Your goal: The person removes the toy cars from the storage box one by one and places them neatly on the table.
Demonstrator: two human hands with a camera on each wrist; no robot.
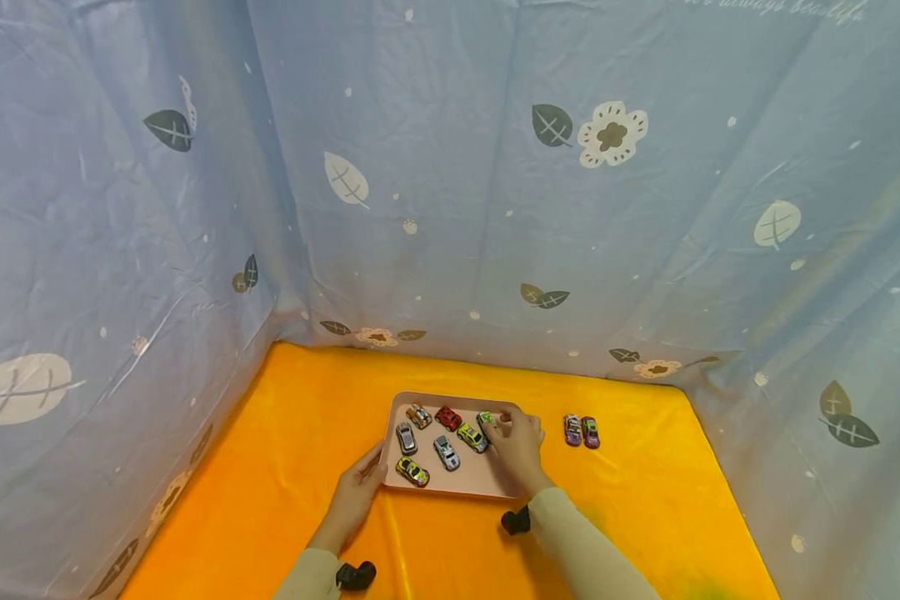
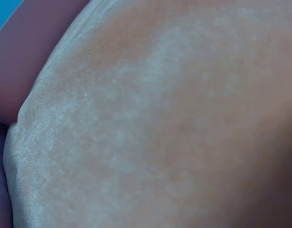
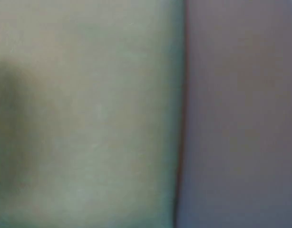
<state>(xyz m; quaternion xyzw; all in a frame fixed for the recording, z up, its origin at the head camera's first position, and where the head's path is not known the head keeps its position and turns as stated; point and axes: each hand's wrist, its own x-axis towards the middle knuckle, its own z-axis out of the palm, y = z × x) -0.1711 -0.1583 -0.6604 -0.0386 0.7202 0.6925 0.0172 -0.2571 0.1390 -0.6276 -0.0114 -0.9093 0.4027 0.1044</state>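
Observation:
In the head view a pink rectangular tray point(image 1: 461, 487) holds several small toy cars. My left hand point(image 1: 356, 492) grips the tray at its left edge, near the lower corner. Over the tray's right end, my right hand point(image 1: 517, 446) pinches a green-and-white toy car point(image 1: 484, 418) between thumb and fingertips, which partly hide it. Just left of that car are a yellow-green car point(image 1: 472, 437) and a red car point(image 1: 447, 418). A silver-blue car point(image 1: 446, 452), a grey car point(image 1: 407, 438), an orange-and-white car point(image 1: 419, 416) and a yellow car point(image 1: 412, 472) lie further left. Both wrist views show only blurred close surfaces.
To the right of the tray, a purple-and-white car point(image 1: 572, 430) and a purple-and-green car point(image 1: 590, 432) stand side by side on the yellow-orange cloth point(image 1: 660, 475). Pale blue patterned curtains point(image 1: 450, 250) enclose the back and both sides.

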